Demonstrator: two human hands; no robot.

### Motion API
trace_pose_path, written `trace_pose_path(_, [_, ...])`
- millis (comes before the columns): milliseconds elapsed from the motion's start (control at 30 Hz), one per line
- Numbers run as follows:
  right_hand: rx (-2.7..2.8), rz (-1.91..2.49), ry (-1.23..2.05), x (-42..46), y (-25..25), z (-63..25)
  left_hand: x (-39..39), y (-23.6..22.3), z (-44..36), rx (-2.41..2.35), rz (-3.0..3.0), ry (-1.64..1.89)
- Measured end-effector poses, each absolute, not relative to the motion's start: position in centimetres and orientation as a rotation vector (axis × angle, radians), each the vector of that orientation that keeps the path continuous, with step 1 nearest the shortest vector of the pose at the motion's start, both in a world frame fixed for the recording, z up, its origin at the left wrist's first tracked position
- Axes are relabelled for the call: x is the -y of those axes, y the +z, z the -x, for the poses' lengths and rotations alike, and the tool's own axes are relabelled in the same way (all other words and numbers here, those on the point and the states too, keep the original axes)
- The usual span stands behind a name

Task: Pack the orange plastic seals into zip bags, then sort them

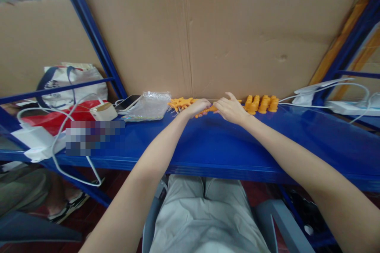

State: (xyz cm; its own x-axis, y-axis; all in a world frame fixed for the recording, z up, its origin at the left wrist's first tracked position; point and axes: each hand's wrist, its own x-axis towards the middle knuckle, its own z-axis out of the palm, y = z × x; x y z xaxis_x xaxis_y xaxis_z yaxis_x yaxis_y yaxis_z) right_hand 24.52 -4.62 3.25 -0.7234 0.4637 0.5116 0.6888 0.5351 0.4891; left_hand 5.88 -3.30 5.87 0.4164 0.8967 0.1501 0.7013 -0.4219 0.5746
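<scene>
My left hand [199, 106] is over the back of the blue table, its fingers closed around a small orange plastic piece [212, 108]. My right hand [229, 108] meets it from the other side and pinches the same piece, with one finger raised. Fine detail of the piece is too small to make out. Beside my left hand lies a heap of orange pieces [178, 104] with small metal chains or rings among them. To the right of my right hand, several orange cup-shaped pieces [261, 104] stand upright in rows.
A clear plastic bag [152, 106] and a phone [129, 102] lie left of the heap. Farther left are white cables, a power adapter [103, 111] and a red bag [49, 120]. A cardboard sheet [222, 35] walls the back. Another person's leg [26, 189] shows at lower left.
</scene>
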Motion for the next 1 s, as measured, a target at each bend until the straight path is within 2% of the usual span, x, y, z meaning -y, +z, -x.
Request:
trace_pose_path(100, [2.46, 1.031, -0.959, 4.9, 3.3, -24.9, 4.5, 5.1, -7.0, -1.55, -2.692, 0.767])
trace_pose_path(200, [2.462, 1.155, -0.864, 5.3, 3.2, -25.3, 5.5, 4.2, -8.2, -1.547, -3.058, 0.705])
trace_pose_path(400, [2.541, 1.302, -0.551, 5.2, 3.2, -25.4, 5.0, 3.3, -8.5, -1.367, -3.33, 0.673])
trace_pose_path(567, [2.478, 1.284, -0.577, 5.4, 3.8, -25.2, 4.6, 3.3, -8.2, -1.347, -3.23, 0.837])
trace_pose_path(767, [2.308, 1.192, -0.853, 5.5, 4.8, -26.4, 3.6, 3.7, -8.1, -1.363, -2.595, 1.131])
trace_pose_path(867, [2.167, 1.325, -0.862, 4.9, 5.2, -28.0, 2.8, 3.8, -7.2, -1.382, -2.403, 1.156])
trace_pose_path(1000, [1.939, 1.684, -0.768, 4.2, 5.5, -30.6, 2.2, 3.7, -5.6, -1.547, -2.513, 1.167])
